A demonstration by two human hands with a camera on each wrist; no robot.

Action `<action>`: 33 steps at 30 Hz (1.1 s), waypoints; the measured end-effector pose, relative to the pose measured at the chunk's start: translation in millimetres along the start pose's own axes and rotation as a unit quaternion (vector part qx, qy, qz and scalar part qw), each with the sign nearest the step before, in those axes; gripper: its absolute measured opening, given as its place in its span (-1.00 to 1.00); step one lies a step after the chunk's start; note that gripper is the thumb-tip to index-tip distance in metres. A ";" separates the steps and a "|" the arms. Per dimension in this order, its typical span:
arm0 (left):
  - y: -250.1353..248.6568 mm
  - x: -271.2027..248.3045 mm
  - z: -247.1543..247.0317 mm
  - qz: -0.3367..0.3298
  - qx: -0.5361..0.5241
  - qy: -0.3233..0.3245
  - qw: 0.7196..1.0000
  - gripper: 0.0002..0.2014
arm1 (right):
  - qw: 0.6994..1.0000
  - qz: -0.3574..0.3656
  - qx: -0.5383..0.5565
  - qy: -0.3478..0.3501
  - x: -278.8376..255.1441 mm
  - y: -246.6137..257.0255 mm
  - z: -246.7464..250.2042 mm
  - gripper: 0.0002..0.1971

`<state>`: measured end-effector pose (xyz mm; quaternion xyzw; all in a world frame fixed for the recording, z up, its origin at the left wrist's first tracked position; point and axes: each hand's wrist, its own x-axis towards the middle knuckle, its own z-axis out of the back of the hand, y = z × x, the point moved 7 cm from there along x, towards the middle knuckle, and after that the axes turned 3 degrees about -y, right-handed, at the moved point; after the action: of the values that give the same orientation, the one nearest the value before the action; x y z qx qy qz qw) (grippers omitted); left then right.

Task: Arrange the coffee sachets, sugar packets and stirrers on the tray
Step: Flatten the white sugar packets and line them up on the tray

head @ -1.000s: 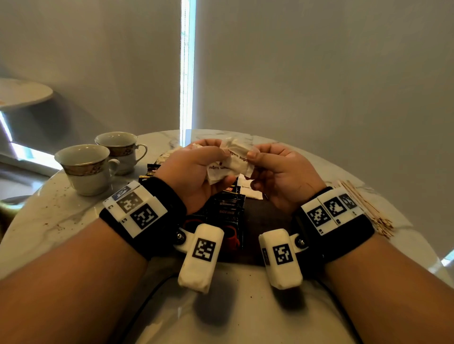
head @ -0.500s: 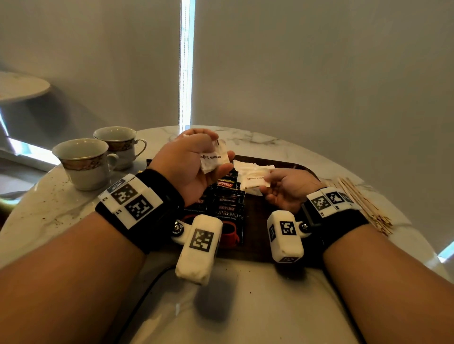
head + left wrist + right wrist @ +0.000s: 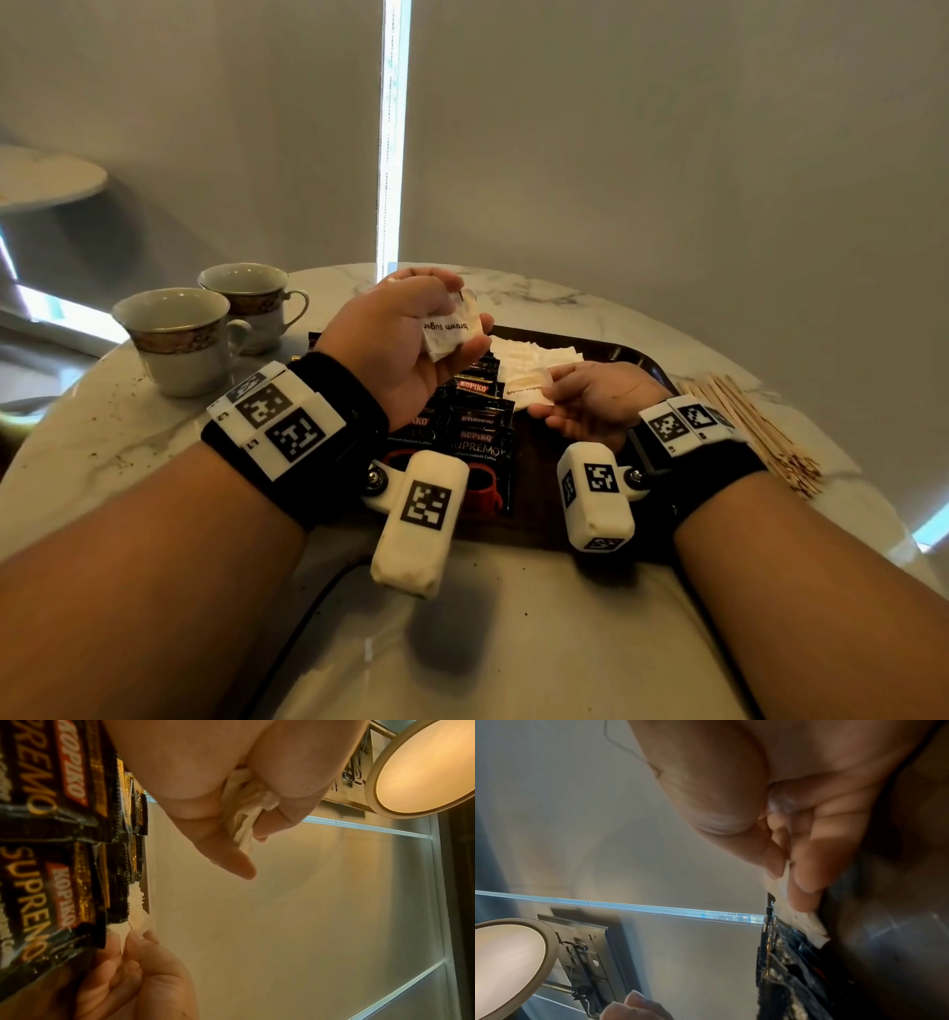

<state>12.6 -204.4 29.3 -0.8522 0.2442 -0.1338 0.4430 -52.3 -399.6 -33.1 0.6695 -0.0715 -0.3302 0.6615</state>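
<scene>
The right hand (image 3: 595, 398) has dropped from the shared bundle to the tray (image 3: 644, 357), pinching one sugar packet (image 3: 529, 386) beside the coffee sachets (image 3: 475, 426), while the left hand (image 3: 405, 339) clutches spare packets (image 3: 452, 329) that could slip loose.

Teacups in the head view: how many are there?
2. Both stand on the marble table, left of the tray: the nearer teacup in front, the farther teacup just behind it. None seems hidden.

Glossy foil coffee sachets (image 3: 475, 437); matt paper sugar packets (image 3: 534, 360); stirrers (image 3: 755, 426) probably wood.
</scene>
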 end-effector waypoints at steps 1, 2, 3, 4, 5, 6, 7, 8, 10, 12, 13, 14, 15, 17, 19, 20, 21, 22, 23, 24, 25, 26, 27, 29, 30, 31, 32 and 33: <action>0.2 0.2 0.0 0.002 -0.002 0.001 1.000 -0.77 | 1.000 0.001 -0.004 -0.001 -0.9 0.6 0.0 -0.66; 0.3 0.3 0.0 0.003 -0.003 0.002 1.000 -0.77 | 1.000 0.003 -0.006 -0.004 -1.8 1.1 0.4 -0.67; 0.5 0.4 0.1 0.004 -0.003 0.002 1.000 -0.77 | 1.000 0.004 -0.007 -0.008 -2.8 1.6 0.9 -0.69; 0.4 0.2 0.1 0.005 -0.003 0.003 1.000 -0.77 | 1.000 0.006 -0.010 -0.011 -4.4 2.3 1.3 -0.71; 0.2 0.0 0.3 0.005 -0.002 0.002 1.000 -0.77 | 1.000 0.007 -0.015 -0.015 -6.1 3.1 1.9 -0.73; 0.2 -0.2 0.4 0.004 -0.001 0.001 1.000 -0.77 | 0.999 0.008 -0.025 -0.021 -7.6 4.1 2.7 -0.76; 0.1 -0.2 0.6 0.004 0.000 0.000 1.000 -0.77 | 0.999 0.013 -0.044 -0.029 -8.3 5.4 4.4 -0.78; 0.2 -0.3 0.7 0.005 0.001 -0.001 1.000 -0.77 | 0.997 0.020 -0.068 -0.038 -8.2 7.0 6.6 -0.80; 0.9 0.1 0.6 0.008 -0.002 -0.001 1.000 -0.79 | 0.992 0.033 -0.108 -0.053 -7.6 9.6 9.7 -0.81; 2.1 0.0 0.3 0.013 -0.010 0.000 1.000 -0.84 | 0.993 0.033 -0.103 -0.054 -7.2 9.2 9.5 -0.83; 2.8 -0.3 0.1 0.016 -0.015 0.000 1.000 -0.86 | 0.994 0.029 -0.090 -0.054 -6.9 8.2 8.7 -0.84; 3.3 -0.6 -0.2 0.018 -0.018 0.000 1.000 -0.88 | 0.995 0.025 -0.076 -0.052 -7.1 7.6 7.9 -0.86; 3.5 -0.6 -0.1 0.019 -0.019 -0.002 1.000 -0.89 | 0.996 0.021 -0.065 -0.050 -7.4 6.9 6.9 -0.88; 3.8 -1.1 0.2 0.019 -0.019 -0.004 1.000 -0.89 | 0.997 0.017 -0.054 -0.048 -7.8 6.5 5.7 -0.90; 3.9 -1.5 0.3 0.020 -0.019 -0.004 1.000 -0.86 | 0.997 0.018 -0.054 -0.053 -7.6 7.9 6.9 -0.90; 3.9 -2.0 0.2 0.023 -0.019 -0.003 1.000 -0.84 | 0.997 0.019 -0.054 -0.058 -7.4 8.8 8.2 -0.92; 4.5 -2.4 0.1 0.026 -0.017 -0.001 1.000 -0.81 | 0.996 0.020 -0.053 -0.062 -7.9 8.8 9.0 -0.93; 4.7 -3.0 -0.5 0.030 -0.015 0.003 0.999 -0.77 | 0.996 0.020 -0.054 -0.065 -7.7 8.9 9.7 -0.93; 5.7 -3.3 -1.4 0.035 -0.013 0.008 0.999 -0.74 | 0.996 0.022 -0.056 -0.066 -7.6 9.0 10.3 -0.92; 6.7 -3.4 -2.2 0.041 -0.010 0.013 0.999 -0.70 | 0.995 0.024 -0.062 -0.068 -6.7 9.3 11.5 -0.91; 7.9 -3.2 -3.1 0.046 -0.006 0.019 0.999 -0.67 | 0.995 0.029 -0.070 -0.072 -5.8 9.7 13.3 -0.90; 9.0 -3.0 -4.0 0.049 0.000 0.024 0.998 -0.65 | 0.993 0.034 -0.087 -0.077 -4.3 10.6 15.7 -0.90; 9.8 -2.8 -4.7 0.051 0.009 0.031 0.998 -0.63 | 0.989 0.039 -0.112 -0.083 -3.0 11.5 18.3 -0.90; 10.8 -3.0 -5.7 0.053 0.029 0.039 0.997 -0.64 | 0.984 0.040 -0.151 -0.087 0.5 11.4 22.6 -0.90; 10.9 -3.5 -5.6 0.055 0.037 0.041 0.997 -0.64 | 0.985 0.041 -0.145 -0.088 2.2 10.6 22.9 -0.89; 11.1 -3.8 -5.3 0.057 0.044 0.041 0.997 -0.66 | 0.988 0.048 -0.117 -0.091 3.4 10.7 22.2 -0.85; 10.8 -4.0 -5.2 0.057 0.048 0.042 0.996 -0.67 | 0.991 0.062 -0.073 -0.095 3.8 12.5 21.0 -0.82; 10.5 -3.8 -5.3 0.056 0.050 0.043 0.996 -0.69 | 0.992 0.083 -0.023 -0.093 1.9 15.9 18.5 -0.80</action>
<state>3.9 -211.1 23.6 -0.8074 0.3031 -0.1577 0.4809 -55.4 -418.0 -17.2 0.6125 -0.1808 -0.3364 0.6921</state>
